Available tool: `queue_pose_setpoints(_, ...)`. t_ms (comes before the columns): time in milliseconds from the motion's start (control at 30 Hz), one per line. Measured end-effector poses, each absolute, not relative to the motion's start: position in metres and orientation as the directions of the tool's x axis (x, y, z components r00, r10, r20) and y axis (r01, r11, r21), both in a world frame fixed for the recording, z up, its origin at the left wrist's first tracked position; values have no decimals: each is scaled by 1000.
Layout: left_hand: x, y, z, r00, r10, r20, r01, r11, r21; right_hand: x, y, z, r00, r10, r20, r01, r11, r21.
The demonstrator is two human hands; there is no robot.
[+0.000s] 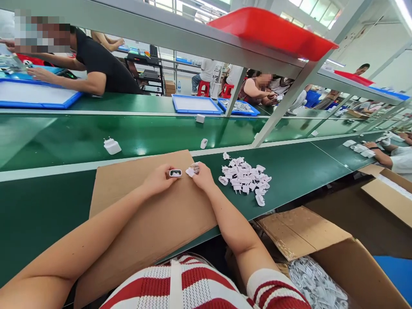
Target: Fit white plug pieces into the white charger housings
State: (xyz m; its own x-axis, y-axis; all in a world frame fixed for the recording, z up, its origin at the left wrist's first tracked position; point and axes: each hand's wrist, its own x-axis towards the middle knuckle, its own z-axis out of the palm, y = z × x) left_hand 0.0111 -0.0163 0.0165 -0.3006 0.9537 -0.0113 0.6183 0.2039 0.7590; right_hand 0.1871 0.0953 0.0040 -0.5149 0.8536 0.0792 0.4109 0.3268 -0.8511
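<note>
Over the upper part of a flat cardboard sheet (pixel 138 231), my left hand (pixel 161 179) grips a white charger housing (pixel 175 173), its dark open end facing me. Just to the right, my right hand (pixel 202 175) pinches a small white plastic piece (pixel 190 172); some fingertips look covered in white. The housing and the piece are close together but apart. A pile of white plug parts (pixel 246 176) lies on the green table to the right of my right hand.
Chargers (pixel 112 146) sit on the green belt (pixel 154 133) beyond. A metal post (pixel 283 103) rises behind the pile, under a shelf with a red tray (pixel 270 32). An open carton (pixel 363 266) stands lower right. Other people sit across and at right.
</note>
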Motion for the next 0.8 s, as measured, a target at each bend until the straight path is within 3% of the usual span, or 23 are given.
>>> queue_pose_setpoints(67,13,-15,9,-303,953,-5,516,168,840,185,94,4,-486,867,105,374,315,-872)
queue_pose_setpoints(167,13,-11,-1,-314,949,-7,384,134,913,182,85,6,-452,853,261,269,410,-872)
queue_pose_setpoints(333,15,-11,-6,-338,941,25,338,97,936,176,71,4,-611,645,459,218,694,-686)
queue_pose_setpoints(667,16,-12,-8,-315,942,115,361,7,933,168,77,4,-737,515,437,276,820,-501)
queue_pose_setpoints(800,16,-15,-3,-277,948,155,526,14,850,166,74,10,-748,548,374,353,806,-474)
